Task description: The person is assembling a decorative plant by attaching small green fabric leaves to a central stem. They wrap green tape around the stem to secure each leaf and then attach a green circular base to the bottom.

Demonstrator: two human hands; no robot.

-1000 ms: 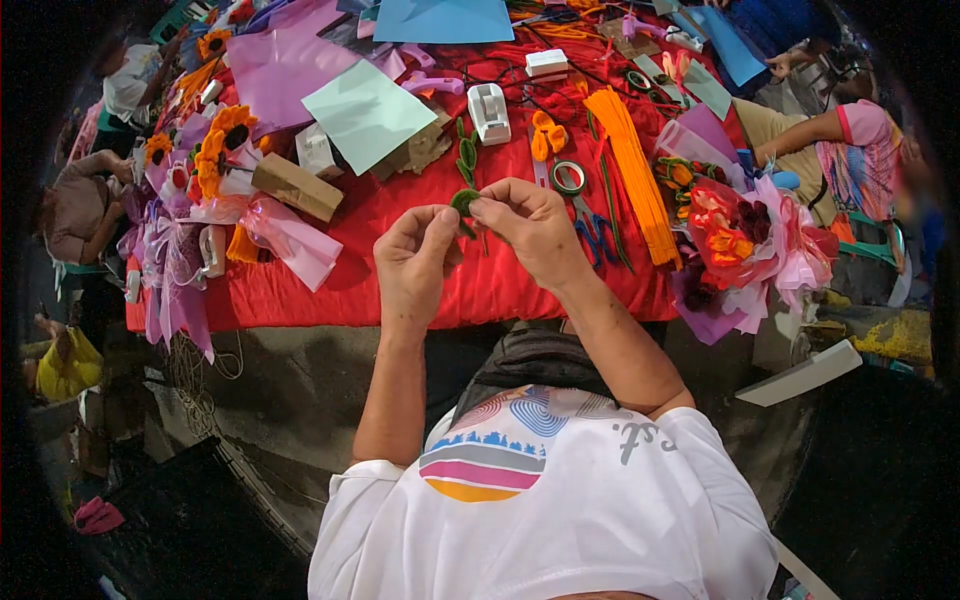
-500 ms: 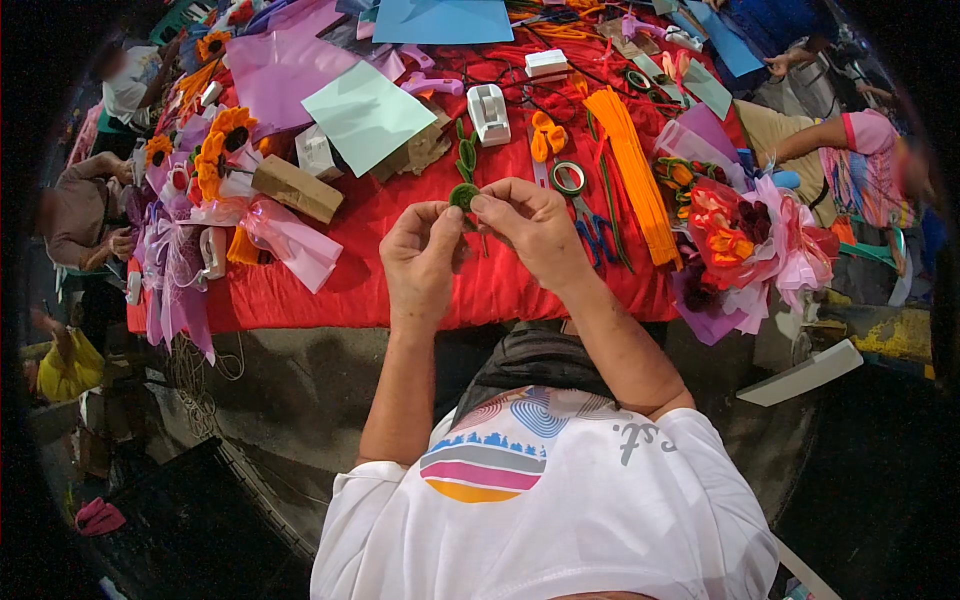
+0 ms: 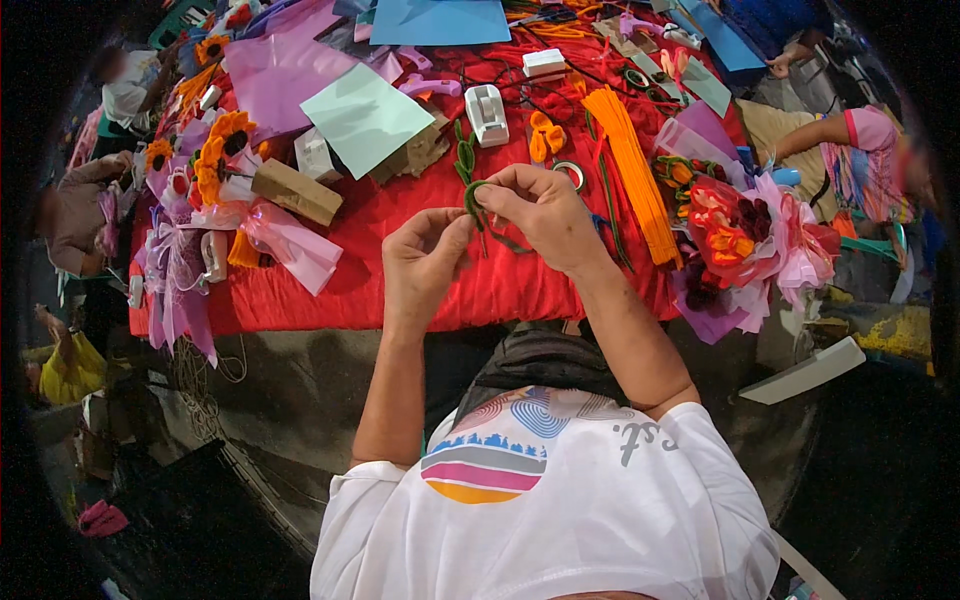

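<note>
Above the red-covered table (image 3: 330, 250), both hands pinch a green pipe cleaner (image 3: 473, 197) bent into a small curl. My left hand (image 3: 420, 262) grips its lower side between thumb and forefinger. The upper side is pinched by my right hand (image 3: 545, 215), whose fingers partly hide the curl. Just beyond the fingertips lies a stem of looped green pipe-cleaner leaves (image 3: 465, 155). An orange pipe-cleaner flower piece (image 3: 546, 135) and a tape roll (image 3: 569, 175) lie past my right hand, which mostly covers the blue-handled scissors.
A white tape dispenser (image 3: 487, 115) stands ahead, near a pale green sheet (image 3: 368, 118). Orange pipe cleaners (image 3: 632, 175) lie bundled at right. Wrapped bouquets flank me: sunflowers (image 3: 222, 150) left, red and orange flowers (image 3: 730, 235) right. Other people sit at both sides.
The tight green coil has loosened into an open curl. My right hand has shifted slightly right and down, covering more of the scissors; my left hand sits slightly lower.
</note>
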